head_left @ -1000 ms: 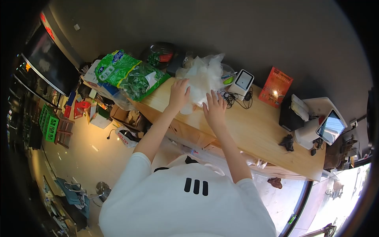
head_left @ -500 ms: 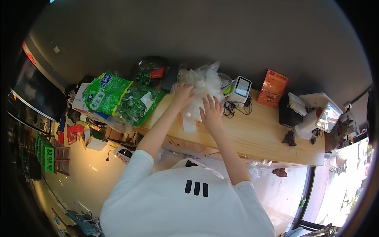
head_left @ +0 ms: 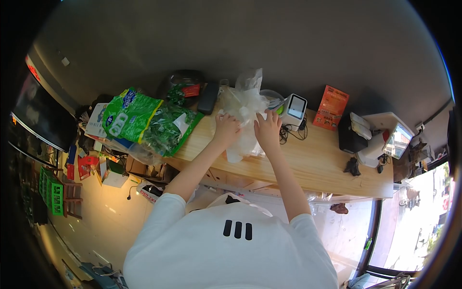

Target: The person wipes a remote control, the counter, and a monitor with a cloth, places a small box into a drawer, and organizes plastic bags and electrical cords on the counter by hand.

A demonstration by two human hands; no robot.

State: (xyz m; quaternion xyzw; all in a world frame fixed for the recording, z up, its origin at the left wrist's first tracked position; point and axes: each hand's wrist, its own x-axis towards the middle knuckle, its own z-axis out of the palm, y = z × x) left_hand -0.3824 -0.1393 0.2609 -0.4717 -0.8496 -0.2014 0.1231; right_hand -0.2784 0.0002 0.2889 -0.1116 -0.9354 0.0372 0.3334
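Note:
A crumpled, translucent white plastic bag [head_left: 244, 102] lies on the wooden counter [head_left: 327, 161], its top bunched up toward the wall. My left hand [head_left: 227, 130] is at the bag's left side, fingers curled into the plastic. On the other side, my right hand [head_left: 268, 129] rests against the bag with its fingers spread apart. What lies inside or under the bag cannot be made out.
Left of the bag are a green printed package [head_left: 130, 115] and a dark box [head_left: 208, 98]. To the right stand a white device with a screen [head_left: 294, 108], black cables [head_left: 294, 134], an orange leaflet [head_left: 331, 107] and a white terminal [head_left: 382, 139].
The bag's top has been gathered into a narrower, upright bunch. My right hand has shifted slightly right and up; my left hand has moved a little lower and right.

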